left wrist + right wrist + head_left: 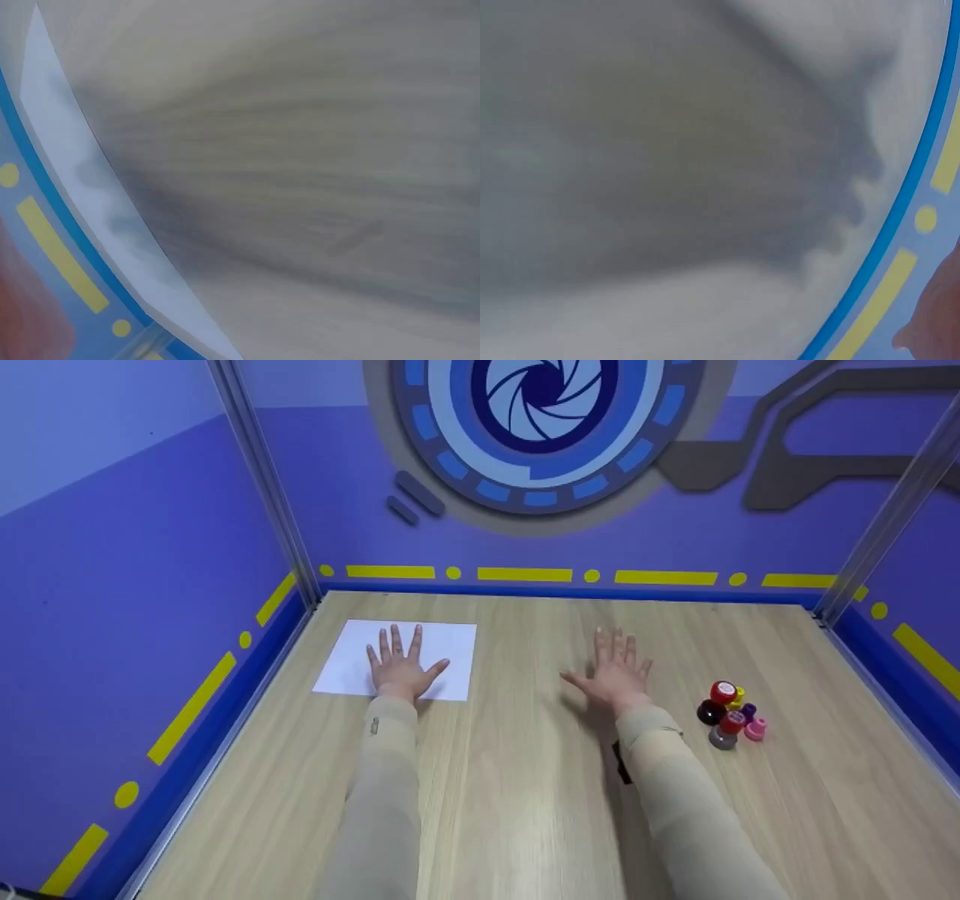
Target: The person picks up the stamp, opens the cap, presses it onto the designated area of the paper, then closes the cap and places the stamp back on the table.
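Note:
My left hand, fingers spread, is held over a white sheet of paper and covers part of it. The left wrist view catches that sheet as a strip with the hand's shadow across it, plus a blurred bit of the hand. My right hand is spread over the bare wood, its thumb pointing left toward the sheet. In the right wrist view its shadow falls on the table and part of the hand shows at the edge. Neither hand holds anything.
Right of the right hand stands a cluster of small stamp-like pieces: a red-and-black one, a red-and-grey one, a pink one, plus yellow and purple ones. Blue printed walls enclose the wooden table at back and sides.

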{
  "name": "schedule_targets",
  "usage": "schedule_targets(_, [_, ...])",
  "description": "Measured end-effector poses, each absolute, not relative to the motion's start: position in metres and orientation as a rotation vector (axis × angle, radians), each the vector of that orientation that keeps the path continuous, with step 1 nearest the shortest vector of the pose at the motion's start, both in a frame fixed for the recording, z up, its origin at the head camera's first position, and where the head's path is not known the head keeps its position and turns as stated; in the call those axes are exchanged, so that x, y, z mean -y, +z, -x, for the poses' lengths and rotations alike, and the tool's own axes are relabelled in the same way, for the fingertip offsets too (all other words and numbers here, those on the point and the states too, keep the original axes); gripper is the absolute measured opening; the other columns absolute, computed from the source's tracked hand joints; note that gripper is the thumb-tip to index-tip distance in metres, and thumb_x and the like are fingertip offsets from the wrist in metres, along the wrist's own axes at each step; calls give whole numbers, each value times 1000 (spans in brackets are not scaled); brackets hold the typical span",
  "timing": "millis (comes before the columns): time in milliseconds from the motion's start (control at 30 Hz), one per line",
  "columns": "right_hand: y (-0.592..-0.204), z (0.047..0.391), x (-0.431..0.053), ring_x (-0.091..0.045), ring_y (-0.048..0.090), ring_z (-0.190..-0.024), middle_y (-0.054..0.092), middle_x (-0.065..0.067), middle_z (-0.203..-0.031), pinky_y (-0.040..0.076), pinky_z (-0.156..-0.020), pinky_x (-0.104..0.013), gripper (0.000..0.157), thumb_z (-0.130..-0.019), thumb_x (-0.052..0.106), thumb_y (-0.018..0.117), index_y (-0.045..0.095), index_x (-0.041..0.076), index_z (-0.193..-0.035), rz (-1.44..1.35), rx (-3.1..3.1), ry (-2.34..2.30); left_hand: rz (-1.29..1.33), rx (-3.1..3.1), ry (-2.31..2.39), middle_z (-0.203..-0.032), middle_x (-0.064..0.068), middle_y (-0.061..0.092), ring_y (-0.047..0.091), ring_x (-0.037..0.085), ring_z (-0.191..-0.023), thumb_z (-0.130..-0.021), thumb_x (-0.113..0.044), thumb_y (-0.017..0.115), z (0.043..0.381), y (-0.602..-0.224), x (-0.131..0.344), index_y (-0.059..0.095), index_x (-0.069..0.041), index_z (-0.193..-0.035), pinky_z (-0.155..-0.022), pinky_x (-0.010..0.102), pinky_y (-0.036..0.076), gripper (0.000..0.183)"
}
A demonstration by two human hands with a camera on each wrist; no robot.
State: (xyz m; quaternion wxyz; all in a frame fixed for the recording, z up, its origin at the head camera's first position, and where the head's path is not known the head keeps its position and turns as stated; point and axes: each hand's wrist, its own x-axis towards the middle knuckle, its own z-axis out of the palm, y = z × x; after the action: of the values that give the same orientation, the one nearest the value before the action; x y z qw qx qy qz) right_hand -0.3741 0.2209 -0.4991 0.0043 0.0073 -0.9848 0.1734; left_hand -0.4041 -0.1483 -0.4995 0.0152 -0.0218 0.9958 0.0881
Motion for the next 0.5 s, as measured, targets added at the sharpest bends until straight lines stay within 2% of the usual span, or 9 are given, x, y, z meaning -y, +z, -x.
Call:
schedule_targets(167, [-504, 369, -189, -44, -15, -159, -17, -18, -172, -5, -124, -74, 106, -96, 72, 51, -4, 15, -166, -100, 3102, 551, 150, -3060, 285, -173, 21, -11, -15, 41, -160, -97, -77, 37, 400, -502, 163, -1, -27, -167, -129, 64, -8, 94])
schedule_targets(500, [-515, 361, -128, -41, -5, -161, -9, -15, -174, 2, -127, -69, 101, -96, 70, 53, 3, 17, -167, -226, 3126, 626, 291, -2891, 577, -170, 28, -10, -8, 46, -159, -106, -60, 34, 381, -510, 162, 0, -15, -166, -130, 63, 1, 83])
